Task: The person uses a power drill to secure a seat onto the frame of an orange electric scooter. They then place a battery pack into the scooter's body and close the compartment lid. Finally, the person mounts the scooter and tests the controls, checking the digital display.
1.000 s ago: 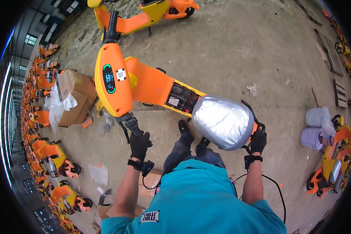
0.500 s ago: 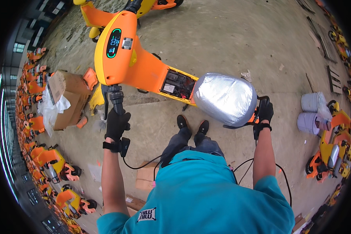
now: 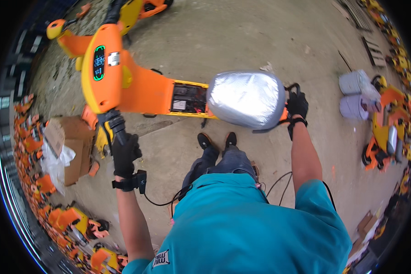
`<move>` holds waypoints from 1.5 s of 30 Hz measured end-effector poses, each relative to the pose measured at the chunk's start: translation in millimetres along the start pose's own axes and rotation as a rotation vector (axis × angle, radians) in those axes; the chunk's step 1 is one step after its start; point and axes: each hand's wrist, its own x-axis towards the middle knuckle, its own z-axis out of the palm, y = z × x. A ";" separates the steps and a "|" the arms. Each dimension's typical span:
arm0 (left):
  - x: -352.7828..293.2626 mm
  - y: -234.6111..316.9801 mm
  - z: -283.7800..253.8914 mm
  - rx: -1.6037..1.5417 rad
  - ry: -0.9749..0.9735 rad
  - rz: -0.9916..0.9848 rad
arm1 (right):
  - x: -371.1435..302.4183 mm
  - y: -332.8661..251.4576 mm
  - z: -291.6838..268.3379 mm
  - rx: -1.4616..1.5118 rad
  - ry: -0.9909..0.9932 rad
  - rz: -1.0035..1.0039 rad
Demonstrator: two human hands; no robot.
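An orange and yellow electric scooter (image 3: 146, 93) stands crosswise before me, its handlebar end to the left. My left hand (image 3: 125, 153), in a black glove, is closed around the near handlebar grip (image 3: 118, 128), beside the brake lever. My right hand (image 3: 297, 105), also gloved, grips the black rear rail (image 3: 291, 87) behind the seat. Silvery padded wrap covers the seat (image 3: 246, 99). In the footboard an uncovered compartment (image 3: 187, 99) shows black parts and wiring. The dashboard display (image 3: 99, 63) is lit.
Left of the scooter is a cardboard box (image 3: 80, 157) with clear plastic on it. Two pale buckets (image 3: 351, 107) stand at right, near another scooter (image 3: 390, 116). One more scooter (image 3: 137, 11) is beyond the handlebar. Rows of scooters line both sides; wooden pallets (image 3: 373, 51) lie far right.
The whole view has swung counterclockwise, so the scooter's front sits further left and lower. Both hands keep their hold. Whether the scooter itself rolled, I cannot tell.
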 end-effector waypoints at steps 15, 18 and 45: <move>-2.3 9.9 16.4 -0.027 -0.019 0.044 | -12.4 -45.8 -49.3 0.376 0.008 0.398; -2.2 9.3 24.7 -0.049 -0.056 0.069 | -18.9 -52.6 -59.1 0.311 0.026 0.393; 20.3 -12.6 31.3 -0.303 -0.370 0.231 | -146.2 -54.7 -82.7 0.320 0.283 0.411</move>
